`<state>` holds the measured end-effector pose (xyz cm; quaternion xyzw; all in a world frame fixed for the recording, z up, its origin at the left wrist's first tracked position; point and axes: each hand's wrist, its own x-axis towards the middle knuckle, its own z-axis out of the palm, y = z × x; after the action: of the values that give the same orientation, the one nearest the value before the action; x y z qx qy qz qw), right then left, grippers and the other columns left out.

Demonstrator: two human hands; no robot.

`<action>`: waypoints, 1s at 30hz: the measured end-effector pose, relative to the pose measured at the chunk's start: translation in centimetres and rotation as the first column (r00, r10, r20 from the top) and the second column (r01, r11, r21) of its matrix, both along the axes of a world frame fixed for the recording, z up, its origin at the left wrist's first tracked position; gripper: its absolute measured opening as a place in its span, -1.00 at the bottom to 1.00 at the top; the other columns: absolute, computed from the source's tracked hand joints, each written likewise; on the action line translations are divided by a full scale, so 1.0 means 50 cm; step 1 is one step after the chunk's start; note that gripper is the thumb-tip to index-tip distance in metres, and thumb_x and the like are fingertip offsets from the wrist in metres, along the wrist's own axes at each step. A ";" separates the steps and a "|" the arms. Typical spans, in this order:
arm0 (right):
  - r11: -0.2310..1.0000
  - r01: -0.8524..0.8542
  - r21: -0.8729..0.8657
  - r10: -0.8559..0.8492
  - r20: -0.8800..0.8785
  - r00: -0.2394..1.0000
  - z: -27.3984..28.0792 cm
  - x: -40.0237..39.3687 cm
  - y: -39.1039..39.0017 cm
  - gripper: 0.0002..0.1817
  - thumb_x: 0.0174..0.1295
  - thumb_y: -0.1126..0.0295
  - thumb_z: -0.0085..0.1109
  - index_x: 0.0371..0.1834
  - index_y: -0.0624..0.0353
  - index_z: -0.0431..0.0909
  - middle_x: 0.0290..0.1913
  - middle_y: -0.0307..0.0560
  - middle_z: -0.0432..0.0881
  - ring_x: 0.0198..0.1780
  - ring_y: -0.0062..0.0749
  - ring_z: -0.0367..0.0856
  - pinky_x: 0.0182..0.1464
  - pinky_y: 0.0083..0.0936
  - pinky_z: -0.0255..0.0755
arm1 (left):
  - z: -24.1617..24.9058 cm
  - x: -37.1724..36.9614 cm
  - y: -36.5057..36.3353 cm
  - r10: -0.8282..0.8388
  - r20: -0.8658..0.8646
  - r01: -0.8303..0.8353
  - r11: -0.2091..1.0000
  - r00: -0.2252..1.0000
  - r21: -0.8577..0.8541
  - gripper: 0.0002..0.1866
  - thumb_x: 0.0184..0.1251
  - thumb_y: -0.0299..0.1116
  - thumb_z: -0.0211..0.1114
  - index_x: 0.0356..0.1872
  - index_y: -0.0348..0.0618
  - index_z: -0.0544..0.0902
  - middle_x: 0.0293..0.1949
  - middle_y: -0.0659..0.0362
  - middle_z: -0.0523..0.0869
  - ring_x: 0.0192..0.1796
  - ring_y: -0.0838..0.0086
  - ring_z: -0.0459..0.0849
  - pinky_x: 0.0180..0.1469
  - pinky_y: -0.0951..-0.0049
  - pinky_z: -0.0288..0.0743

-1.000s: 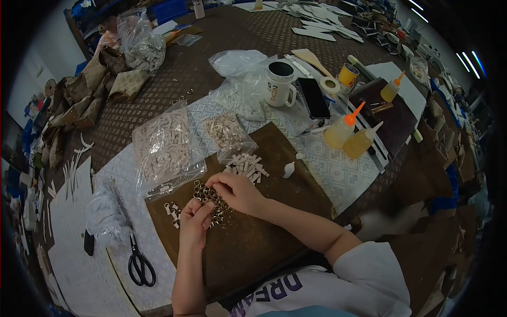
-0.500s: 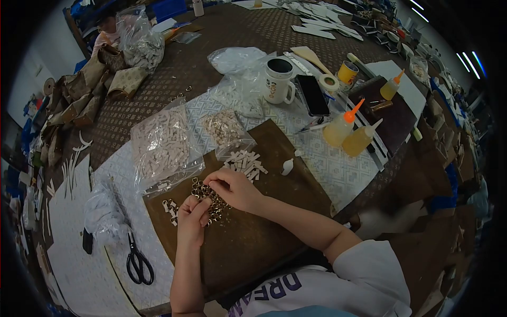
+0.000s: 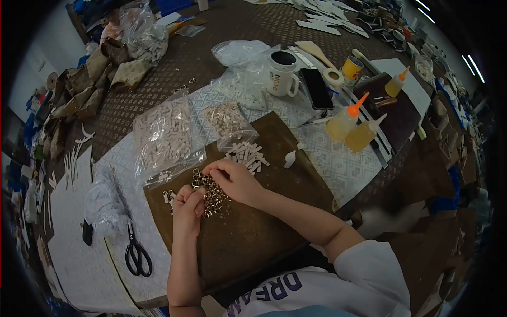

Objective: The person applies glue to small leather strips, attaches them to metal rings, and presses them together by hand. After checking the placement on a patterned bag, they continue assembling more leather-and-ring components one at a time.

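On a brown mat lies a pile of small metal rings or clasps. My left hand is closed at the pile's left side, thumb pressed to the fingers on something too small to make out. Just right of it, my right hand rests over the pile's upper edge, fingers bent together, their tips partly hidden. Light short strips are heaped beyond my right hand. A few pieces with metal rings lie left of my left hand. Two clear bags of small pieces lie behind.
Black scissors and a crumpled plastic bag are at the left. Toward the right stand a white mug, a phone, glue bottles and a yellow tin. Brown bags are piled at the far left.
The view has shifted slightly. My hands have moved a little apart, with my left hand drawn slightly left of the metal pieces and more of the pile showing between them.
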<state>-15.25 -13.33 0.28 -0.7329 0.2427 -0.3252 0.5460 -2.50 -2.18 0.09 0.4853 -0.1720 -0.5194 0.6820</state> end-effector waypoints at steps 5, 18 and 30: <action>0.984 -0.099 0.147 0.109 -0.055 0.993 -0.008 0.006 0.003 -0.80 0.29 0.45 0.08 -0.08 0.26 0.57 -0.24 -0.24 0.56 -0.25 -0.67 0.52 -0.18 -0.71 0.39 | 0.000 0.003 -0.006 0.165 0.269 -0.160 0.986 0.949 -0.043 -0.91 0.24 -0.52 0.27 -0.31 -0.14 0.52 -0.45 0.31 0.58 -0.46 0.69 0.49 -0.41 0.69 0.33; 0.977 -0.134 0.168 0.157 -0.132 0.979 -0.014 0.008 0.004 -0.88 0.20 0.47 0.22 -0.26 0.26 0.53 -0.36 -0.34 0.54 -0.37 -0.79 0.43 -0.36 -0.78 0.30 | -0.009 0.005 -0.003 0.134 0.401 -0.132 0.991 0.906 -0.031 -0.86 0.24 -0.57 0.25 -0.18 -0.30 0.63 -0.35 0.23 0.69 -0.30 0.66 0.61 -0.20 0.65 0.50; 0.835 -0.204 0.511 0.205 0.054 0.977 -0.027 0.007 -0.002 -0.86 0.14 0.47 0.23 -0.50 0.15 0.47 -0.50 -0.42 0.46 -0.46 -0.84 0.30 -0.40 -0.79 0.19 | -0.008 -0.017 0.008 0.128 0.454 -0.122 0.992 0.882 -0.042 -0.85 0.26 -0.55 0.24 -0.17 -0.30 0.66 -0.33 0.23 0.68 -0.32 0.67 0.60 -0.22 0.66 0.49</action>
<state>-14.92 -13.42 -1.09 -0.5831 0.2418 -0.1876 0.7526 -3.34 -1.78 -0.30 0.5992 -0.2985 -0.3451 0.6578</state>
